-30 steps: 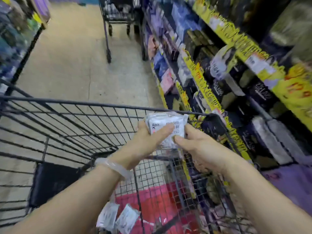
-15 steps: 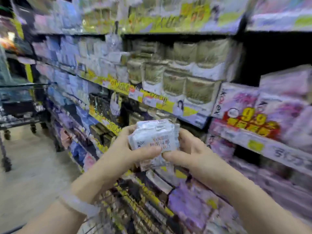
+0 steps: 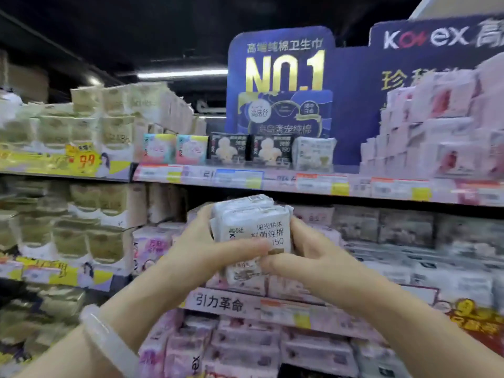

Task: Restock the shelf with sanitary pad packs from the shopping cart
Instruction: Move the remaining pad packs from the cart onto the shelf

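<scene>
1. Both hands grip one stack of white sanitary pad packs (image 3: pixel 252 230), held up in front of the shelf (image 3: pixel 300 186). Left hand (image 3: pixel 196 249) wraps the stack's 9 o'clock side, thumb lying across the printed front; right hand (image 3: pixel 308 257) wraps the 3 o'clock side, thumb on the lower front.
2. Stack count: two packs visible, one behind the other; whether there are more, cannot tell.
3. Left wrist: one pale bangle (image 3: pixel 109 342), at 7 o'clock from the stack.
4. Top shelf, 12 o'clock from the stack: two pastel packs (image 3: pixel 174 148), two black packs (image 3: pixel 251 148), one white pack (image 3: pixel 313 152), five in a row, upright.
5. Behind the row: one blue "NO.1" display board (image 3: pixel 283 77).
6. 2 o'clock: pile of pink-white packs (image 3: pixel 436 132), blurred, uncountable.
7. 9 o'clock: beige packs (image 3: pixel 81 126) stacked across shelves, too blurred to count.
8. Price tags (image 3: pixel 321 184) run along the shelf edge.
</scene>
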`<move>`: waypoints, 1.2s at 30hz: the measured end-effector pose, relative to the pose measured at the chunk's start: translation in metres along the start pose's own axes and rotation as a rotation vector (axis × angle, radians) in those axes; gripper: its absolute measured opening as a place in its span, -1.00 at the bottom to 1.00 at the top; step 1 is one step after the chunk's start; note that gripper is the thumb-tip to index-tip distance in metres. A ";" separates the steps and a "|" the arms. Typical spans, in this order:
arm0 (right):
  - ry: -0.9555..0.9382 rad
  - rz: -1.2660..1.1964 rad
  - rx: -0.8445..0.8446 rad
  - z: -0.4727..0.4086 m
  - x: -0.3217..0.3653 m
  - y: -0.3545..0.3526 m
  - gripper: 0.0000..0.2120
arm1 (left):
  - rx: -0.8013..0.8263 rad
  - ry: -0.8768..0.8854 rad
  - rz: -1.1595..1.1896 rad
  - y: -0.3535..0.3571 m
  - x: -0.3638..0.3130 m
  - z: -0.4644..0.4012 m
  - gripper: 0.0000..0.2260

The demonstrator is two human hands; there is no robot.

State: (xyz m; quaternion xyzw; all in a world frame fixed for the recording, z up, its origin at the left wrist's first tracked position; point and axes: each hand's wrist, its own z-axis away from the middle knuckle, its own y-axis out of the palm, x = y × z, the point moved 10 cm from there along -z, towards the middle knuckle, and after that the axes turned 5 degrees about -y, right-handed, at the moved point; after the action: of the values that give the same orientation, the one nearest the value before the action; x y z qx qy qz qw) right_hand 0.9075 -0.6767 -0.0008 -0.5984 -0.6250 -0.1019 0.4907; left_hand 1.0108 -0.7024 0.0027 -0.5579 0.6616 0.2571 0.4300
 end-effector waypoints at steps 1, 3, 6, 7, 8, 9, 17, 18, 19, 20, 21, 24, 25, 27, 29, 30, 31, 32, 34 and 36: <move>0.009 0.027 -0.034 0.009 0.006 -0.020 -0.62 | 0.024 0.018 -0.002 0.019 -0.012 -0.008 -0.44; 0.014 0.084 -0.097 0.023 0.018 -0.057 -0.62 | 0.075 0.064 -0.040 0.053 -0.034 -0.023 -0.47; -0.007 0.138 -0.158 0.037 0.039 -0.104 -0.62 | 0.150 0.128 -0.074 0.096 -0.068 -0.043 -0.71; -0.014 0.147 -0.180 0.040 0.045 -0.117 -0.62 | 0.161 0.144 -0.099 0.105 -0.075 -0.052 -0.79; -0.022 0.154 -0.203 0.042 0.051 -0.131 -0.62 | 0.185 0.167 -0.121 0.117 -0.086 -0.059 -0.82; -0.034 0.163 -0.224 0.043 0.057 -0.143 -0.63 | 0.207 0.186 -0.145 0.126 -0.094 -0.067 -0.79; -0.101 0.267 -0.378 0.023 0.075 -0.219 -0.67 | 0.211 0.217 -0.379 0.157 -0.132 -0.150 -0.52; -0.098 0.262 -0.407 0.017 0.075 -0.228 -0.66 | 0.213 0.217 -0.421 0.159 -0.136 -0.162 -0.49; -0.090 0.260 -0.432 0.012 0.074 -0.236 -0.67 | 0.214 0.212 -0.476 0.159 -0.137 -0.176 -0.41; -0.076 0.270 -0.446 0.005 0.072 -0.243 -0.67 | 0.222 0.207 -0.529 0.160 -0.139 -0.187 -0.34; -0.061 0.287 -0.453 -0.002 0.068 -0.250 -0.67 | 0.229 0.201 -0.576 0.161 -0.139 -0.197 -0.32; -0.012 0.340 -0.475 -0.022 0.054 -0.266 -0.66 | 0.244 0.172 -0.665 0.159 -0.131 -0.228 -0.46; 0.009 0.353 -0.481 -0.027 0.047 -0.269 -0.68 | 0.259 0.158 -0.693 0.157 -0.126 -0.236 -0.52; 0.046 0.386 -0.459 -0.036 0.036 -0.271 -0.76 | 0.279 0.134 -0.784 0.154 -0.113 -0.252 -0.50; 0.078 0.413 -0.424 -0.042 0.025 -0.270 -0.75 | 0.284 0.104 -0.924 0.150 -0.100 -0.266 -0.36; 0.104 0.438 -0.408 -0.044 0.018 -0.270 -0.74 | 0.303 0.080 -0.977 0.149 -0.093 -0.271 -0.35; 0.129 0.458 -0.386 -0.047 0.013 -0.268 -0.75 | 0.325 0.042 -1.019 0.148 -0.085 -0.274 -0.38; 0.164 0.472 -0.358 -0.048 0.007 -0.266 -0.79 | 0.351 0.003 -1.060 0.148 -0.077 -0.278 -0.41; 0.240 0.509 -0.328 -0.051 -0.006 -0.267 -0.77 | 0.415 -0.060 -1.142 0.149 -0.066 -0.280 -0.44; 0.320 0.556 -0.324 -0.054 -0.016 -0.272 -0.62 | 0.449 -0.102 -1.172 0.148 -0.060 -0.282 -0.42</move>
State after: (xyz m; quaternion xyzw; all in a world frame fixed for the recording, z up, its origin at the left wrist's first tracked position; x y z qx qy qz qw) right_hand 0.6997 -0.7968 0.1395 -0.7922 -0.3291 -0.1549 0.4901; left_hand 0.7897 -0.8663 0.1737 -0.7110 0.2625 -0.1399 0.6372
